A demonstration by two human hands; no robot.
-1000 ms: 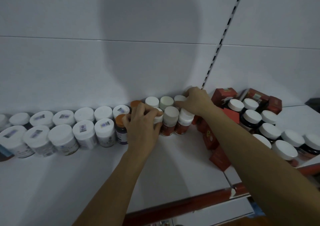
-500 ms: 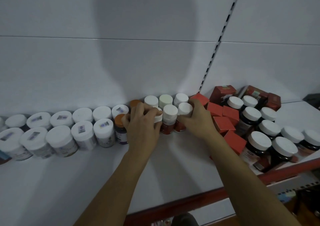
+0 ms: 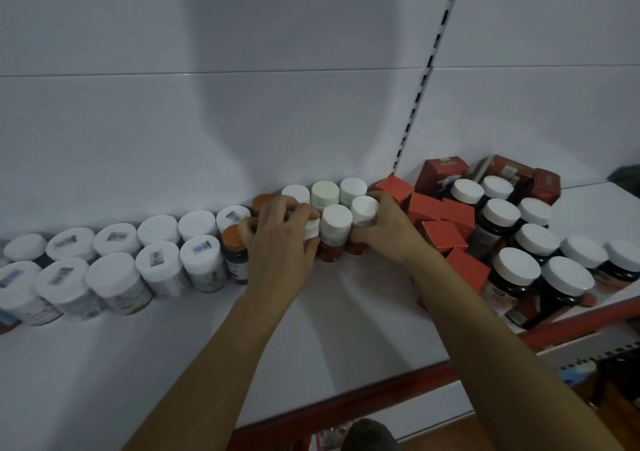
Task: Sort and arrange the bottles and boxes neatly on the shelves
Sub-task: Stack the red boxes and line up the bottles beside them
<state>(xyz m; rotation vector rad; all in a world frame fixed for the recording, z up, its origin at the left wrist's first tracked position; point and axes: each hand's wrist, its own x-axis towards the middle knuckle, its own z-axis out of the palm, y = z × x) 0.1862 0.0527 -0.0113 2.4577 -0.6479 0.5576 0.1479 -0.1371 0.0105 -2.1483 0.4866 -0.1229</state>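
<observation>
My left hand (image 3: 280,232) curls over a small white-capped bottle (image 3: 311,228) in the front row. My right hand (image 3: 384,229) grips the rightmost small red-labelled bottle (image 3: 363,208) from its right side. Between them stands another white-capped red bottle (image 3: 335,222). Behind are three more white caps (image 3: 324,191) against the back panel. Two orange-capped bottles (image 3: 232,236) stand just left of my left hand.
Two rows of white tubs (image 3: 157,260) fill the shelf's left. Red boxes (image 3: 445,234) lie jumbled right of my right hand, then dark jars with white lids (image 3: 516,267). The white shelf (image 3: 194,346) has a red front edge (image 3: 381,390).
My right hand drew back from the rear of the row to the front-right bottle and now grips it. The left hand has stayed on its bottle. The view shifted slightly left.
</observation>
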